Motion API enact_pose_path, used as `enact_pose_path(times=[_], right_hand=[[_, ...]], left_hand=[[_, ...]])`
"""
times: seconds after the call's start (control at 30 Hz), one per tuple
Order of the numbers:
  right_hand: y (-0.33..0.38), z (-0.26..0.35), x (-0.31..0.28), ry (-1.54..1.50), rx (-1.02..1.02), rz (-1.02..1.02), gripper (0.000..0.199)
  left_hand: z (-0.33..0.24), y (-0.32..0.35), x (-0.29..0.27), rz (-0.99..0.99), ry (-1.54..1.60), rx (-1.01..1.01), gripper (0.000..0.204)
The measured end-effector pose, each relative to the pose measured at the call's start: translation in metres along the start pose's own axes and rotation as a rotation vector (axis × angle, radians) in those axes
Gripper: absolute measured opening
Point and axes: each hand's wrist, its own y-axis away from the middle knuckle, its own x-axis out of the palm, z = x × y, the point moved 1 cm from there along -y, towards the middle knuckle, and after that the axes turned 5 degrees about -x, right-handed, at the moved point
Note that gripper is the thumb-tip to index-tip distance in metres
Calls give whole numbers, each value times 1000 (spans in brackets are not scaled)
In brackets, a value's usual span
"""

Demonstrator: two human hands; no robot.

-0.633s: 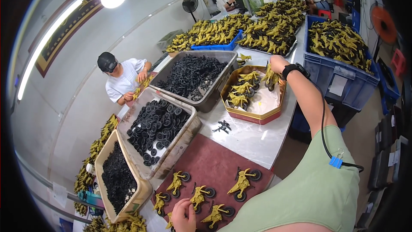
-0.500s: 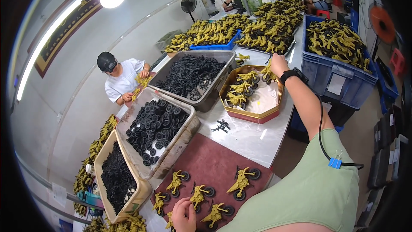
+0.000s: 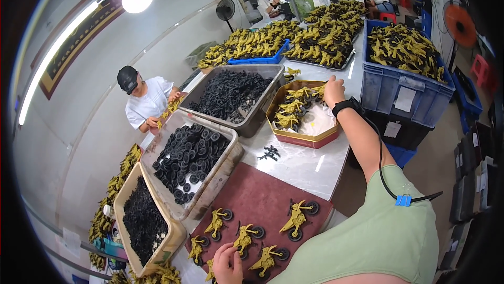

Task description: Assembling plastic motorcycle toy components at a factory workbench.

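My right hand, with a black band on its wrist, is at the far right rim of an octagonal gold and red tin. Its fingers are closed on a yellow toy motorcycle, partly hidden by the hand. More yellow toy motorcycles with black wheels lie along the tin's left side on a whitish liner. At the lower edge, my left hand is loosely curled with nothing visible in it. It rests by a toy motorcycle, one of several on a dark red mat.
Left of the mat stand a bin of black wheels, a grey bin of black parts and a cream bin. Small black parts lie beside the tin. A blue crate is at right. A co-worker handles yellow pieces across the table.
My right hand has come down and slightly toward me at the tin's rim, lowering the toy motorcycle beside the others. My left hand has barely moved. The whole view has shifted slightly.
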Motion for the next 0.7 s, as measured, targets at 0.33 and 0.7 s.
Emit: enact_pose_path(times=[0.33, 0.7], right_hand=[[-38, -7, -35, -198, -306, 58, 21], [-55, -9, -2, 166, -590, 585, 33]], left_hand=[[3, 0, -2, -7, -20, -4, 14], [5, 0, 4, 23, -19, -20, 15]])
